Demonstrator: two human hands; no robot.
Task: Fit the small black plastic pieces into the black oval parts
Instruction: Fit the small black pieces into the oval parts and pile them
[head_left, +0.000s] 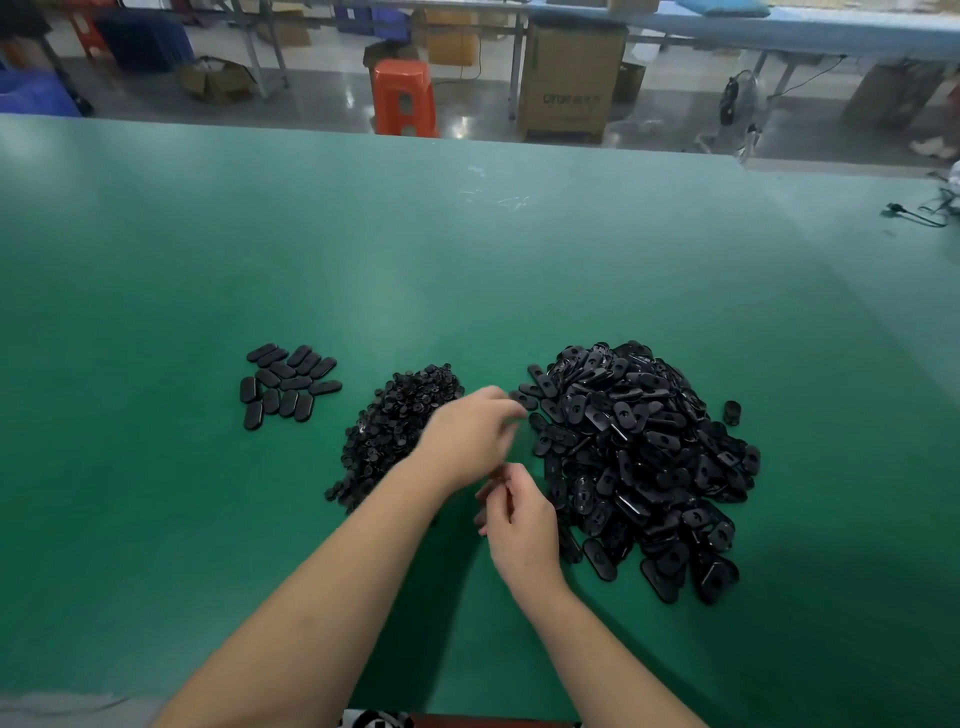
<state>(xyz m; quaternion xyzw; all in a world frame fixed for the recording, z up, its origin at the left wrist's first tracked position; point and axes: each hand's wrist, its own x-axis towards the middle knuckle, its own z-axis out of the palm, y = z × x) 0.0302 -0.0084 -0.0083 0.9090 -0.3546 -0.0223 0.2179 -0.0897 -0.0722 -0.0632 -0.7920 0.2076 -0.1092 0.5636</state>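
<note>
Both hands meet between the piles near the table's front edge: left hand blurred, right hand curled; whether either holds anything cannot be told.

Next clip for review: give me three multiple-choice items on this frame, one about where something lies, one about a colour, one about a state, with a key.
1. Where does the small flat group of oval parts lie, as seen by the camera?
A. Left of the pile of small pieces
B. Right of the big pile of oval parts
C. On the orange stool

2. What colour is the table surface?
A. Grey
B. Green
C. Blue

3. How are the small pieces kept?
A. In a box
B. In neat rows
C. In a loose heap on the table

Key: 1 A, the flat group is the leftmost of the three; 2 B, the surface is green throughout; 3 C, they lie heaped with no container around them.
</note>
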